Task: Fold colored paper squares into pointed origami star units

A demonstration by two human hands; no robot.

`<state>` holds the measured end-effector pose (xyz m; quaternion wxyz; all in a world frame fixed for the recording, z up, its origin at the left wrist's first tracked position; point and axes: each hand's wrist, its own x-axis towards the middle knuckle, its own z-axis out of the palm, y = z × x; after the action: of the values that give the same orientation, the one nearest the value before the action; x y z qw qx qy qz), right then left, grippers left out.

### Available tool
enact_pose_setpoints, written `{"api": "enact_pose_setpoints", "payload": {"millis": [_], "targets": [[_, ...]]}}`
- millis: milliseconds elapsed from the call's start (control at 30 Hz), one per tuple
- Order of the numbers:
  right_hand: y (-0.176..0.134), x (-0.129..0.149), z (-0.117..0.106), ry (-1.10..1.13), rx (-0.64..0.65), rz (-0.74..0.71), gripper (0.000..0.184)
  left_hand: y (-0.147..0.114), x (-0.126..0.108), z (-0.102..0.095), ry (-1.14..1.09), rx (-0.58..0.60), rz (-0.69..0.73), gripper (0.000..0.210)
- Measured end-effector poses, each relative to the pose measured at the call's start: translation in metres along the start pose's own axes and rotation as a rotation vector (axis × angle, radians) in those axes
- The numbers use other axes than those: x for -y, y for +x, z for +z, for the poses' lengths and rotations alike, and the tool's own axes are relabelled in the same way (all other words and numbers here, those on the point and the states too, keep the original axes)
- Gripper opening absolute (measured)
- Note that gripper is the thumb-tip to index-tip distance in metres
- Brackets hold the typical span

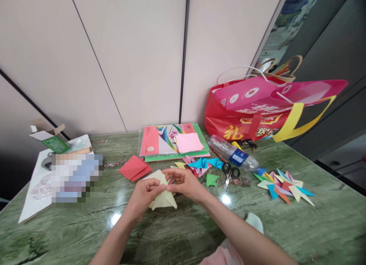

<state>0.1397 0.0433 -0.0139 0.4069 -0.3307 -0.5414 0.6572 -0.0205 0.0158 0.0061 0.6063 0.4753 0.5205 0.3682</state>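
Observation:
A pale yellow piece of folded paper [164,199] is held between both hands over the green marbled table. My left hand [146,194] pinches it from the left with thumb and fingers. From the right, my right hand [183,184] grips its upper part, fingers bent over it. Behind the hands lies a pale sheet [153,175], partly covered. Red folded squares [135,168] rest just beyond my left hand. Past my right hand are blue folded paper pieces [206,163], a small green folded piece [212,180] and black-handled scissors [228,175].
A pack of coloured paper [160,141] with pink squares [189,142] on top lies at the back. To its right are a plastic bottle [228,152], a red bag [243,116] and colourful paper stars [283,185]. A white board [36,196] and green box [55,143] stand left.

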Motion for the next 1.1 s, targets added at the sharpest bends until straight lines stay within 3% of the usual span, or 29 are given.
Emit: {"api": "enact_pose_setpoints", "payload": {"millis": [133, 433, 633, 767, 933, 1100], "targets": [[0.0, 0.0, -0.001, 0.065, -0.002, 0.063, 0.029, -0.002, -0.002, 0.001, 0.053, 0.075, -0.007, 0.029], [0.001, -0.006, -0.005, 0.364, 0.087, 0.234, 0.027, -0.005, -0.006, 0.004, 0.151, 0.103, 0.017, 0.03], [0.002, -0.01, -0.006, 0.456, 0.071, 0.282, 0.028, -0.006, -0.006, 0.005, 0.199, 0.111, -0.001, 0.033], [0.001, -0.005, -0.004, 0.428, 0.06, 0.279, 0.03, -0.007, -0.007, 0.006, 0.191, 0.071, 0.005, 0.033], [-0.001, -0.001, 0.001, 0.231, 0.002, 0.198, 0.033, -0.005, -0.007, 0.009, 0.262, 0.02, 0.031, 0.033], [0.001, -0.003, 0.004, 0.107, -0.06, 0.17, 0.031, -0.004, -0.004, 0.01, 0.352, 0.034, 0.06, 0.033]]}}
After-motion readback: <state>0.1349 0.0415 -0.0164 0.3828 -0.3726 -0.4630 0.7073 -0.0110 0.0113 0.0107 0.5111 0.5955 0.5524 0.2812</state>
